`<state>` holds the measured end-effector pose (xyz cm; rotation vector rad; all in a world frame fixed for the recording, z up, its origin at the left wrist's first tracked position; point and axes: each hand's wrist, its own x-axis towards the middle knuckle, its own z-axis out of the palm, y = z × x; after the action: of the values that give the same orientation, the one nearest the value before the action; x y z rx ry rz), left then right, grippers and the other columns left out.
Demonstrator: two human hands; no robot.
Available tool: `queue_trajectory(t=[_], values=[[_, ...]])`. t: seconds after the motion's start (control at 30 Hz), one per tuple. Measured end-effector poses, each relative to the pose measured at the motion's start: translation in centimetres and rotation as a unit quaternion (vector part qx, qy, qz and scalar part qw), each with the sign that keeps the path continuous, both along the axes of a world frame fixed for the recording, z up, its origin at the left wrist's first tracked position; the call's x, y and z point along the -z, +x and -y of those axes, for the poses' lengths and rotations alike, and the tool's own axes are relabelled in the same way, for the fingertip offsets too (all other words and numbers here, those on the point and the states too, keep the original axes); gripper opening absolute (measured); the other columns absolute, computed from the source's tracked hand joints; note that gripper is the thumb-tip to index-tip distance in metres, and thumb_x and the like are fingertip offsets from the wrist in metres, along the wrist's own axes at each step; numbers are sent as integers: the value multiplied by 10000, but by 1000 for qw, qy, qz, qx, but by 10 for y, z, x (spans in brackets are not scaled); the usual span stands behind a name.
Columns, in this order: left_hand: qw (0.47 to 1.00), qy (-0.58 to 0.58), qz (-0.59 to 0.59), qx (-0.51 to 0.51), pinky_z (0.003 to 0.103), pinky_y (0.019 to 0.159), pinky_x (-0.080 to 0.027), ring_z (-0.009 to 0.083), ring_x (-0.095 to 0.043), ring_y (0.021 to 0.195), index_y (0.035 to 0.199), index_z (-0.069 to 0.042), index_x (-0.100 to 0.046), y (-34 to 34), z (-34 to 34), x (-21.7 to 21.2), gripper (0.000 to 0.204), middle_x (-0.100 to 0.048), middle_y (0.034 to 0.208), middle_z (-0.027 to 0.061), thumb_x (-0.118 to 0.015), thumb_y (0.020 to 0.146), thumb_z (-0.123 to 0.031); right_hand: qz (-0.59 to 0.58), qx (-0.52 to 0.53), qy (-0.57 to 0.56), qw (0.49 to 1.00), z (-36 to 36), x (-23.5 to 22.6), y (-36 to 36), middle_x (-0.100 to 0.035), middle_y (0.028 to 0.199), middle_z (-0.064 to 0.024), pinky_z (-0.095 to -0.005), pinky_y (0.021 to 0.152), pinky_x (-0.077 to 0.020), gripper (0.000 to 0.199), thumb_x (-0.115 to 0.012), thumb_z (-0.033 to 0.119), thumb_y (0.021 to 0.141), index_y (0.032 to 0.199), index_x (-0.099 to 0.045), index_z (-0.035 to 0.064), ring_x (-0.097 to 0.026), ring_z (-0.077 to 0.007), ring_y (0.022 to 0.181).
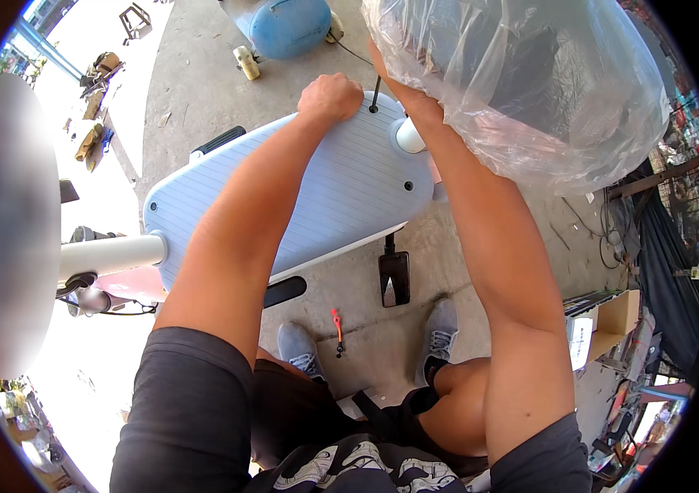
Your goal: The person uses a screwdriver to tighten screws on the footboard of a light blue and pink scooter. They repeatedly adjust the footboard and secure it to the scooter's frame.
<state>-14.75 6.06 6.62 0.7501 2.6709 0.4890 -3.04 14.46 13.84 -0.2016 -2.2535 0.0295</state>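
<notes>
A pale ribbed panel (341, 189) with a white tube (111, 253) at its left end lies tilted in front of me above the concrete floor. My left hand (331, 94) is curled into a fist over the panel's far edge. My right hand (405, 97) reaches to the panel's far right corner, beside a short white tube stub (409, 135). A large clear plastic bag (530, 82) covers most of that hand. A thin dark tool (374, 94) stands upright in the panel just left of it. Its fingers are hidden.
A blue tank (288, 25) stands beyond the panel. On the floor between my grey shoes (300, 345) lie a dark phone (394, 278) and a small red-handled tool (337, 324). A cardboard box (616, 316) and cables crowd the right side.
</notes>
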Motion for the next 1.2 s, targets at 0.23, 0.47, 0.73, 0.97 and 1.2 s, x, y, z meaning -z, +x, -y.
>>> queue_trajectory(t=[0.23,0.47,0.73,0.97,1.2], values=[[998,41,-34,-30,478,974,-538,396,-674,1145,1151,-40,-745,10,5,-2,477,-723,1206,198,-454,996,-384,3,-2,-19,1000,1,-3,18,-520,1386,-86,-462,1095,-407,512,-587,487,1011,1412,-511,178,-470,-278,1316],[961,245,-115,52,504,960,-508,446,-662,1060,1046,0,-734,-1,14,23,476,-715,1065,265,-482,998,-401,24,0,-52,998,0,-8,40,-507,1445,-89,-470,1136,-395,560,-586,501,1007,1462,-494,187,-453,-283,1374],[723,659,188,88,284,920,-488,136,-631,976,1193,55,-671,9,14,-66,376,-713,1044,59,-511,1081,-266,64,-9,-80,995,13,-8,56,-511,1477,-102,-475,1154,-399,585,-582,492,1006,1487,-486,173,-456,-297,1399],[500,689,523,39,350,935,-537,183,-663,1055,1197,-32,-674,12,-19,-88,359,-714,1136,86,-473,1064,-298,61,6,-44,997,19,-2,45,-561,1410,-140,-471,1095,-448,527,-568,419,1013,1428,-510,99,-518,-332,1316],[765,561,139,284,428,1117,-460,254,-581,1281,1455,-112,-514,-52,-16,-44,509,-607,1422,73,-375,1078,-424,414,-101,-134,895,75,-36,65,-696,1177,-195,-472,956,-530,370,-652,314,961,1145,-696,-4,-671,-391,1065]])
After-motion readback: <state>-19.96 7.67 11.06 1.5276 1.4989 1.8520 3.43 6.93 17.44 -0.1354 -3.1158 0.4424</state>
